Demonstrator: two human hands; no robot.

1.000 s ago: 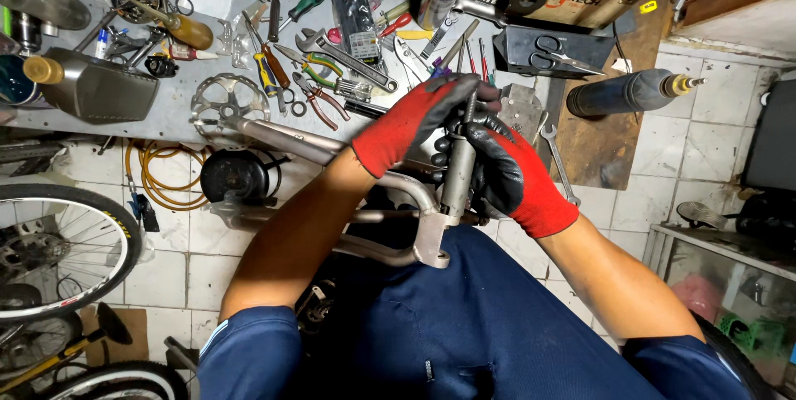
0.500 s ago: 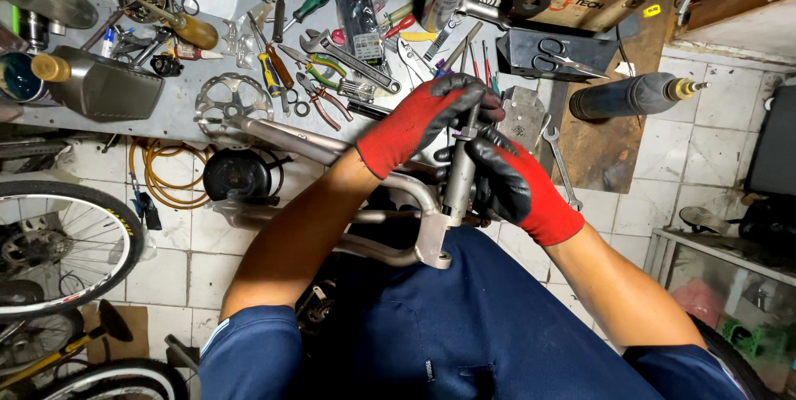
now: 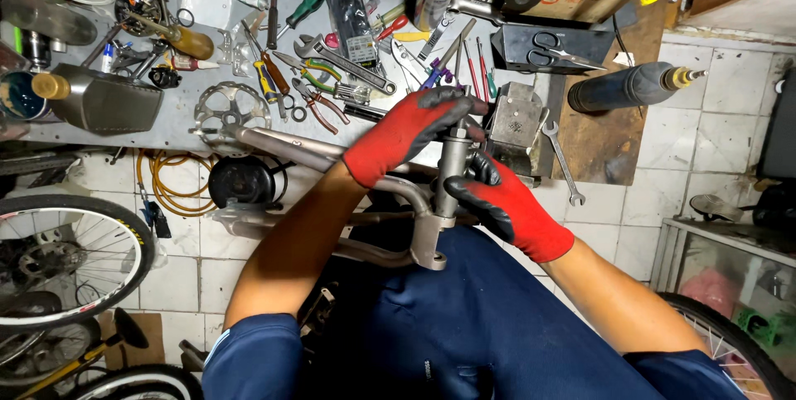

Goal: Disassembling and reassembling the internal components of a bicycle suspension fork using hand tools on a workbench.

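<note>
The grey workbench [image 3: 178, 122], littered with hand tools, fills the upper left of the view, and a spoked bicycle wheel with a black tyre [image 3: 62, 263] leans below it at the left edge. Across the person's lap, over the dark blue trousers [image 3: 464, 325], lies the bare grey metal bicycle frame [image 3: 332, 151], its tubes running left toward the silver chainring [image 3: 230, 110] at the bench edge. The frame's short upright head tube [image 3: 452, 176] stands right in the middle, between both hands. The left hand [image 3: 410, 130], in a red glove with black fingertips, sits over the top of that tube, fingers curled together and closed around its upper end. The right hand [image 3: 506, 205], gloved the same way, grips the tube lower down from the right side, black fingers wrapped around the metal and pressed close. Just behind the hands, a grey metal bracket [image 3: 516, 122] rests on the bench, and a silver open-ended spanner [image 3: 562, 161] lies beside it. Farther right, a black cylindrical pump body with a brass tip [image 3: 630, 87] lies on a wooden board.
</note>
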